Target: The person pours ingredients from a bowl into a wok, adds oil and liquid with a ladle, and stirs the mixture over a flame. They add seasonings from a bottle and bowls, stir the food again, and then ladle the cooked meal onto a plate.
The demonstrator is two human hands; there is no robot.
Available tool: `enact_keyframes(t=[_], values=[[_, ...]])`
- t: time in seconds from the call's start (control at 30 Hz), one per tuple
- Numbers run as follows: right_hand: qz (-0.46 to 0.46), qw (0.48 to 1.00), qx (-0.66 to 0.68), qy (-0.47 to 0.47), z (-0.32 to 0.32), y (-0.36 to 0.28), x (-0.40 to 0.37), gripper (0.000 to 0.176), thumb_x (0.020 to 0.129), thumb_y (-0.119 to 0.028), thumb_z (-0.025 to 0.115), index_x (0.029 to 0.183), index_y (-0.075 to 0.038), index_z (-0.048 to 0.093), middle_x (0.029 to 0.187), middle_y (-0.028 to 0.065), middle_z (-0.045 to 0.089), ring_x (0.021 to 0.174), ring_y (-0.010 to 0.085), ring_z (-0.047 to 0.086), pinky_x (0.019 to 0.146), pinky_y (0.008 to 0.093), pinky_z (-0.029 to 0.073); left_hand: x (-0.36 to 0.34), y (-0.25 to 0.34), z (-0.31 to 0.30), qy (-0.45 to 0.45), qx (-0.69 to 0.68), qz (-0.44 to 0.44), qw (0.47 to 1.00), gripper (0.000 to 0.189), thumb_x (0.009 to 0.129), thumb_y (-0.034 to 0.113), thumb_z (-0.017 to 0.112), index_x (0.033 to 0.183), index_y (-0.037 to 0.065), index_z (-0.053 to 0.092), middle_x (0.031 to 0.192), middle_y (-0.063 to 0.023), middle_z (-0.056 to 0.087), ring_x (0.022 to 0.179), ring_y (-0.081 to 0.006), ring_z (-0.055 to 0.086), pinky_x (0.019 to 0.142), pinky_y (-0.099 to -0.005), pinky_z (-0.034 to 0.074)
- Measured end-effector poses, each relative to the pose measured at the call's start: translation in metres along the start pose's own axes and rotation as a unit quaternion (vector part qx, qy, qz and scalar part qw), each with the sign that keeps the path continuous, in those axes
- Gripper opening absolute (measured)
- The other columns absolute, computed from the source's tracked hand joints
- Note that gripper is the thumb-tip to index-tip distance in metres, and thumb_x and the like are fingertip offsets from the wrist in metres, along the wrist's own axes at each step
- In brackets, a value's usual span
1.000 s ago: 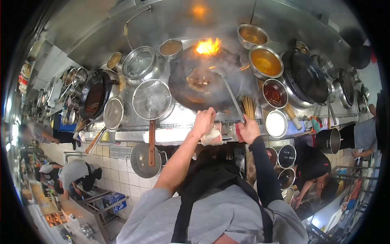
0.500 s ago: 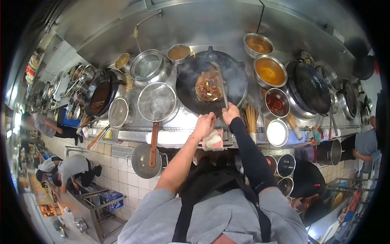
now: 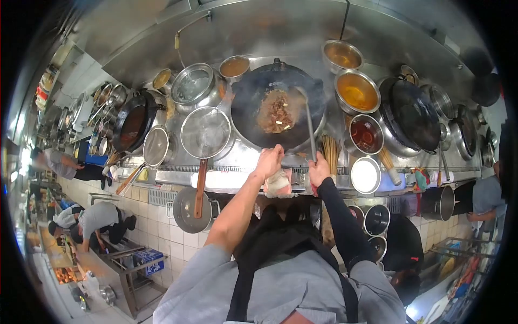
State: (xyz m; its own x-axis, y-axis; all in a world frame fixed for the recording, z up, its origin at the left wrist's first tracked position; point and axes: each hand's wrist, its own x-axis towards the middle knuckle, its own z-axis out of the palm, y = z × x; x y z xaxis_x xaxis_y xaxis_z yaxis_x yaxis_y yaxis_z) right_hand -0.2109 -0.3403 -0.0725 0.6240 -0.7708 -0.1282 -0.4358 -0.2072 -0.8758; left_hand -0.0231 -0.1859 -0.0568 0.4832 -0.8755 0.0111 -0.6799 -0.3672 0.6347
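Observation:
Browned meat pieces (image 3: 277,111) with a few pale bits lie in the middle of a steaming black wok (image 3: 245,108) on the stove. At the wok's near edge my left hand (image 3: 270,161) is closed, with a folded cloth (image 3: 278,183) showing below it. The hand appears to grip the wok's near handle, which is hidden. My right hand (image 3: 319,170) is wrapped round the handle of a long metal ladle (image 3: 309,125). The ladle's head rests against the right inner side of the wok, beside the meat, partly blurred by steam.
Left of the wok are a wooden-handled strainer (image 3: 205,132) and a lidded steel pot (image 3: 192,85). To the right stand a bowl of yellow liquid (image 3: 358,92), a bowl of red sauce (image 3: 366,133), a white bowl (image 3: 366,175) and a bamboo brush (image 3: 329,151). Co-workers (image 3: 100,218) are at the left.
My right hand has moved right and back towards me, drawing the ladle away from the meat to the wok's right side. The meat has shifted and spread slightly. My left hand stays at the near edge.

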Motion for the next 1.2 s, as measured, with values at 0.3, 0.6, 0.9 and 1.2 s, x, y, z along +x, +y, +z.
enact_keyframes(t=[0.3, 0.6, 0.9, 1.2], values=[[-0.046, 0.994, -0.1, -0.023, 0.021, -0.019, 0.057, 0.036, 0.092, -0.019, 0.062, 0.12, 0.004, 0.061, 0.104, 0.034, 0.069, 0.103, 0.053, 0.065, 0.09, 0.0551, 0.052, -0.005, 0.01, -0.002, 0.04, 0.033, 0.003, 0.999, 0.013, 0.098, 0.014, 0.061, 0.108, 0.005, 0.06, 0.091, -0.0183, 0.071, 0.094, -0.0424, 0.067, 0.089, -0.0517, 0.047], [-0.075, 0.993, -0.092, -0.006, -0.023, -0.036, 0.015, 0.037, 0.095, -0.018, 0.06, 0.127, 0.001, 0.061, 0.092, 0.0279, 0.068, 0.088, 0.0465, 0.068, 0.078, 0.0501, 0.053, 0.001, 0.004, -0.003, 0.058, 0.049, -0.006, 0.997, 0.011, 0.096, 0.012, 0.063, 0.104, 0.005, 0.061, 0.089, -0.0207, 0.072, 0.093, -0.0437, 0.068, 0.088, -0.0529, 0.049], [0.321, 0.733, 0.53, -0.28, -0.004, -0.062, -0.021, 0.016, 0.105, -0.019, 0.06, 0.114, -0.006, 0.055, 0.07, -0.0005, 0.045, 0.056, 0.0095, 0.048, 0.044, 0.0252, 0.039, -0.012, 0.008, 0.002, 0.043, 0.064, -0.032, 0.996, 0.012, 0.097, 0.012, 0.06, 0.104, 0.003, 0.062, 0.086, -0.022, 0.072, 0.089, -0.044, 0.068, 0.086, -0.0535, 0.048], [0.375, 0.496, 0.719, -0.311, -0.021, -0.076, -0.011, 0.03, 0.108, -0.019, 0.057, 0.128, 0.002, 0.053, 0.082, 0.0013, 0.052, 0.058, 0.0067, 0.046, 0.046, 0.0218, 0.04, -0.024, 0.011, -0.002, 0.073, 0.034, -0.001, 0.997, 0.009, 0.094, 0.009, 0.062, 0.102, 0.005, 0.061, 0.085, -0.0213, 0.07, 0.088, -0.0436, 0.067, 0.086, -0.054, 0.047]])
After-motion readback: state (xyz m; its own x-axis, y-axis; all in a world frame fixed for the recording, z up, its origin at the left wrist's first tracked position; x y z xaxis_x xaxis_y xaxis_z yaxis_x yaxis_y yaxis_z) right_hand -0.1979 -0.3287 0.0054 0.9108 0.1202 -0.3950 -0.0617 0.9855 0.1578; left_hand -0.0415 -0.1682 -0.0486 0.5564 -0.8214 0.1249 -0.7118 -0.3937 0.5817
